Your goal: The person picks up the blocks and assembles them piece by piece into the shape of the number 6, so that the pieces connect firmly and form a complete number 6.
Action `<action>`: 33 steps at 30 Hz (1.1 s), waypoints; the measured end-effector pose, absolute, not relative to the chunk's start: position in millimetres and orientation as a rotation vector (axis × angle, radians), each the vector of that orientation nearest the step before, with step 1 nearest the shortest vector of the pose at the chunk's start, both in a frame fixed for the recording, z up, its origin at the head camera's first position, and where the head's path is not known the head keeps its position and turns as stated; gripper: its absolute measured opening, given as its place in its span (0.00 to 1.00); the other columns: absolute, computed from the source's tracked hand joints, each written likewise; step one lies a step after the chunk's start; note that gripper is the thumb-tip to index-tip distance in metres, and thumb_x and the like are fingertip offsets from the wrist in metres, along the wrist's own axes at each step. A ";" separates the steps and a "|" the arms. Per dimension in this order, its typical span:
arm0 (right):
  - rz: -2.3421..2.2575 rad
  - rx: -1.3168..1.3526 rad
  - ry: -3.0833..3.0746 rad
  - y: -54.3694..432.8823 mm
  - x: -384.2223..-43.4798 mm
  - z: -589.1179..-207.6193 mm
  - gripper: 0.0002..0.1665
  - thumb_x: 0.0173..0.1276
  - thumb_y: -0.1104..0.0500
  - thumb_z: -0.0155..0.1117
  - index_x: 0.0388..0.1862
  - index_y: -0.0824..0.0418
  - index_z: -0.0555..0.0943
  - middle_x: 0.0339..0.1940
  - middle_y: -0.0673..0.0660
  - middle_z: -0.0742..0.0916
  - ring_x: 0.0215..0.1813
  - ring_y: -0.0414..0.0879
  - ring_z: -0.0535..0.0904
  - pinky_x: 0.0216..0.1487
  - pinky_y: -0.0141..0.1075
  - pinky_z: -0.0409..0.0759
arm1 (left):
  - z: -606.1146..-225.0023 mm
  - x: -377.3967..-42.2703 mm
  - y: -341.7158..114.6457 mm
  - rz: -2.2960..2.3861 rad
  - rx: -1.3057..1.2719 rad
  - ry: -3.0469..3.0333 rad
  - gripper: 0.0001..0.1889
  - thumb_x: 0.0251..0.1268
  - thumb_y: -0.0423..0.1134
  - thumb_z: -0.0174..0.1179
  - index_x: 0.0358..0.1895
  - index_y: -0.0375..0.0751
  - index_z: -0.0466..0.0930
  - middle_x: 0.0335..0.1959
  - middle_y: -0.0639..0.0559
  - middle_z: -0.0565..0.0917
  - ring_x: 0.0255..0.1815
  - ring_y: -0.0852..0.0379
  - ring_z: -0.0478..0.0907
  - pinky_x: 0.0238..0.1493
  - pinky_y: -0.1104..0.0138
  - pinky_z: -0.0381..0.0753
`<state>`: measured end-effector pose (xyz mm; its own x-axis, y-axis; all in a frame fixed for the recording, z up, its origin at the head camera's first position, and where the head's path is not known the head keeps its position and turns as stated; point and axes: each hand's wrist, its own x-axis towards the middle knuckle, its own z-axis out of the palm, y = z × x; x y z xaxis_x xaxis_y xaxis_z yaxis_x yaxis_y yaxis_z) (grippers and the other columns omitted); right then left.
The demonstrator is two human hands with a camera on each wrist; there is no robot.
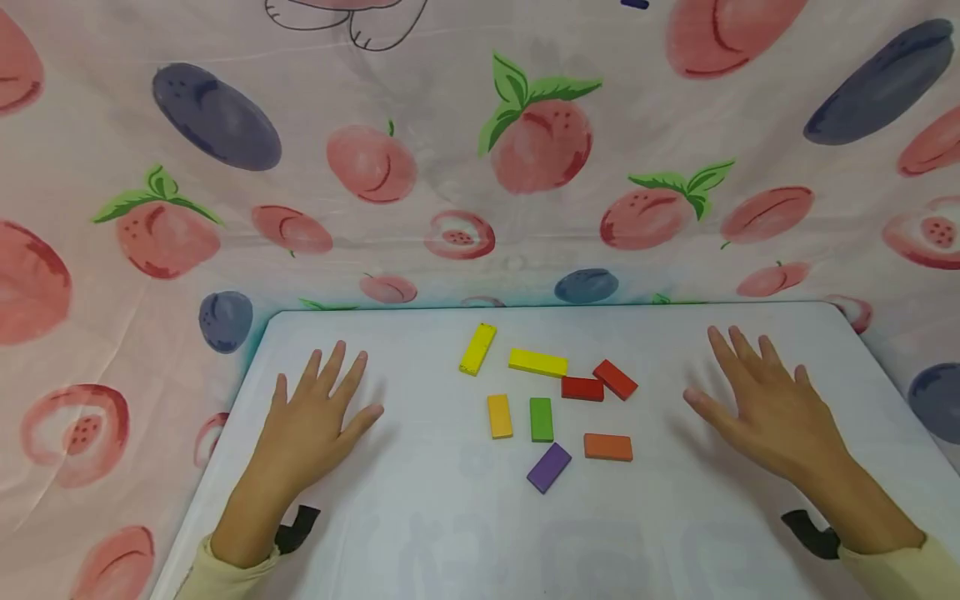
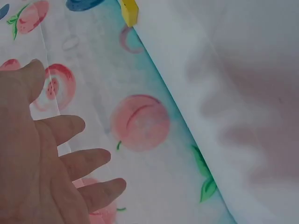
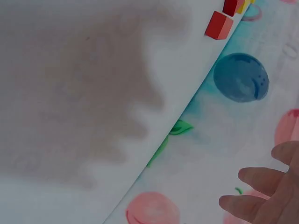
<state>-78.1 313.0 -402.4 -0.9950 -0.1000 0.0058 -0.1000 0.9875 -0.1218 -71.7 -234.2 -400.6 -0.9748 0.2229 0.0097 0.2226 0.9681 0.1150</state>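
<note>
My left hand [image 1: 307, 433] is spread over the left part of the white table, fingers straight, holding nothing. Opposite it, my right hand [image 1: 772, 408] is spread the same way over the right part, also holding nothing. Between them lie several coloured blocks: a tilted yellow block [image 1: 477, 349], a second yellow block [image 1: 537, 362], a red block [image 1: 582, 389] and another red block [image 1: 616, 380] at its corner. Nearer me are an amber block [image 1: 499, 417], a green block [image 1: 541, 419], an orange block [image 1: 608, 447] and a purple block [image 1: 549, 468]. The red pair is nearest my right hand.
The white table [image 1: 420, 533] has rounded back corners. Behind it and to its sides hangs a cloth [image 1: 442, 100] printed with peaches and blue fruit. A black strap [image 1: 297, 529] is at my left wrist, and another black strap [image 1: 812, 534] at my right.
</note>
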 end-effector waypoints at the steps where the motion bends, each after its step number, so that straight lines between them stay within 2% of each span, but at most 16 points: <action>1: -0.211 -0.168 3.134 311.1 -79.1 -401.9 0.57 0.70 0.25 0.51 0.86 0.49 0.43 0.82 0.70 0.60 0.80 0.76 0.51 0.66 0.82 0.50 | -401.2 -72.1 -230.6 0.192 0.369 3.116 0.41 0.74 0.72 0.40 0.83 0.54 0.53 0.85 0.44 0.52 0.84 0.34 0.48 0.72 0.25 0.46; 6: -0.300 -0.190 3.143 297.4 -84.8 -400.5 0.51 0.73 0.28 0.52 0.85 0.52 0.54 0.73 0.75 0.72 0.74 0.75 0.65 0.65 0.77 0.62 | -403.5 -74.0 -213.4 0.351 0.453 3.127 0.38 0.78 0.65 0.45 0.81 0.48 0.58 0.82 0.42 0.61 0.80 0.35 0.59 0.74 0.33 0.60; 11: -0.463 -0.244 3.145 281.5 -91.2 -398.4 0.42 0.78 0.34 0.50 0.80 0.56 0.65 0.68 0.73 0.78 0.67 0.74 0.74 0.59 0.71 0.74 | -403.0 -78.8 -197.3 0.611 0.446 3.081 0.35 0.80 0.62 0.45 0.80 0.45 0.61 0.78 0.44 0.68 0.77 0.40 0.67 0.72 0.42 0.69; 16: -0.532 -0.242 3.106 265.3 -103.5 -395.6 0.38 0.80 0.34 0.44 0.74 0.58 0.74 0.67 0.69 0.81 0.67 0.71 0.75 0.61 0.71 0.73 | -403.7 -92.0 -180.0 0.881 0.408 2.958 0.31 0.81 0.57 0.47 0.77 0.44 0.67 0.73 0.46 0.74 0.73 0.45 0.72 0.72 0.45 0.71; 21: -0.646 -0.202 3.017 247.2 -118.8 -396.8 0.42 0.79 0.31 0.40 0.72 0.61 0.75 0.68 0.68 0.81 0.71 0.69 0.71 0.67 0.69 0.69 | -411.3 -108.5 -163.0 1.048 0.381 2.878 0.29 0.81 0.57 0.47 0.74 0.43 0.71 0.66 0.45 0.80 0.61 0.47 0.80 0.62 0.49 0.81; 28: -0.802 -0.215 2.871 222.3 -136.9 -401.6 0.47 0.79 0.28 0.36 0.72 0.64 0.75 0.69 0.68 0.80 0.73 0.68 0.69 0.71 0.67 0.66 | -420.4 -130.0 -142.9 1.178 0.250 2.767 0.29 0.82 0.58 0.44 0.71 0.43 0.75 0.57 0.45 0.85 0.56 0.47 0.81 0.60 0.50 0.82; 33: -0.883 -0.217 2.784 206.5 -150.6 -408.6 0.49 0.77 0.25 0.36 0.70 0.62 0.77 0.63 0.64 0.85 0.69 0.64 0.74 0.71 0.64 0.70 | -425.4 -145.7 -131.4 1.206 0.106 2.725 0.30 0.81 0.60 0.45 0.68 0.41 0.77 0.57 0.43 0.84 0.59 0.45 0.80 0.63 0.50 0.79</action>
